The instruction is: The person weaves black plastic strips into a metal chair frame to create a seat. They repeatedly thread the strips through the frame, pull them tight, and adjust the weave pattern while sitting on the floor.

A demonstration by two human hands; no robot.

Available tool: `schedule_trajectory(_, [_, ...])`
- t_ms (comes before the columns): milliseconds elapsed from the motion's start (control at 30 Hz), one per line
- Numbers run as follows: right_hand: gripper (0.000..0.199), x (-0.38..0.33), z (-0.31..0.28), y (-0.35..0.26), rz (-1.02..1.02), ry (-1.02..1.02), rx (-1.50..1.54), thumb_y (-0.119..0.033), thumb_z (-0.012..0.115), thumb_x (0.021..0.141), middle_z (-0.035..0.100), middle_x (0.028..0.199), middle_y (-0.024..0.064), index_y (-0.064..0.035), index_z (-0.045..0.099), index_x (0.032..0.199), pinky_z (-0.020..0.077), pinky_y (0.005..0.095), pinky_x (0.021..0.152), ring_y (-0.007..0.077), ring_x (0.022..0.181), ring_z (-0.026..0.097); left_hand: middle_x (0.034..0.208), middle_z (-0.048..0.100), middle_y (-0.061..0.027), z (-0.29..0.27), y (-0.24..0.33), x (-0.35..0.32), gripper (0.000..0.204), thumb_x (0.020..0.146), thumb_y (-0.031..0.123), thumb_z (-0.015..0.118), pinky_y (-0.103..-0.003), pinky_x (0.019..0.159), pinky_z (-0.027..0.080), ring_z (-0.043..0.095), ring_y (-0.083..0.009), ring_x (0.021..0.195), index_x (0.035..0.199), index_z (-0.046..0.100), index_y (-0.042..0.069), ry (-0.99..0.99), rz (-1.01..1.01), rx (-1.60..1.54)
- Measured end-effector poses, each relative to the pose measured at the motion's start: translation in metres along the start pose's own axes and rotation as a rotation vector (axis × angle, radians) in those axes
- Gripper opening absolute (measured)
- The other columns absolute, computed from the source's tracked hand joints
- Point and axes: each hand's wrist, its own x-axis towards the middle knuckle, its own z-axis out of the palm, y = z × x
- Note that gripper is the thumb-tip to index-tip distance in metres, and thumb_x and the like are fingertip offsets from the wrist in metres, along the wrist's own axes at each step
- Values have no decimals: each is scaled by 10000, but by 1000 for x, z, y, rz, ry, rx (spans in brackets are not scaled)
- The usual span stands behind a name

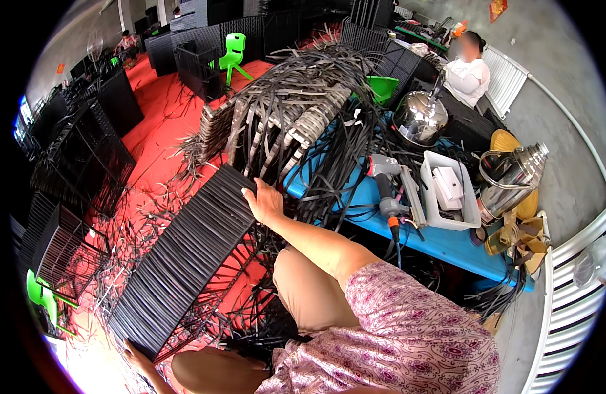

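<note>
Head view: person holds a woven black panel (185, 256) on a wire frame, tilted, long axis running from near left to far right, over their knees. Right hand (265, 202) sits on the panel's far right corner, fingers curled over the edge, thumb side on top, gripping it. Left hand (137, 360) is at the near left corner, low in the picture, fingers under the edge; mostly hidden, so can't tell how tight the hold is.

Just past the right hand: a heap of loose black strips (303, 111) draped over a half-woven grey and brown piece (309, 121). More strips litter the red floor (165, 105) to the left.

Right of the panel: blue table (447, 246). On it a grey power tool (387, 187), a white tray (470, 217) with a small white box inside, a steel kettle (419, 118) further back, a steel flask (513, 177) at the right end.

Left side: black wire frames (60, 249) stacked near and far. Green chair (234, 52) far centre. Another person in white (467, 75) sits far right, behind the table.
</note>
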Motion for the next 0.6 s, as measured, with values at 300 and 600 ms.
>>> schedule_trajectory(300, [477,-16,-14,13,20,-62,-14,-449,519,917,640,965,214,-2,559,1080,508,474,802,372,911,637,1268,542,-327,-25,19,-46,962,881,741,366,-438,1004,403,539,-424,1165,1348,468,-94,-51,13,97])
schedule_trajectory(600, [609,-29,-24,24,54,-98,-31,-497,520,901,624,1082,225,-9,504,1263,494,487,846,374,995,611,1114,586,-291,-12,-14,-50,693,1000,552,272,-493,839,448,583,-449,974,1231,543,-42,78,104,220])
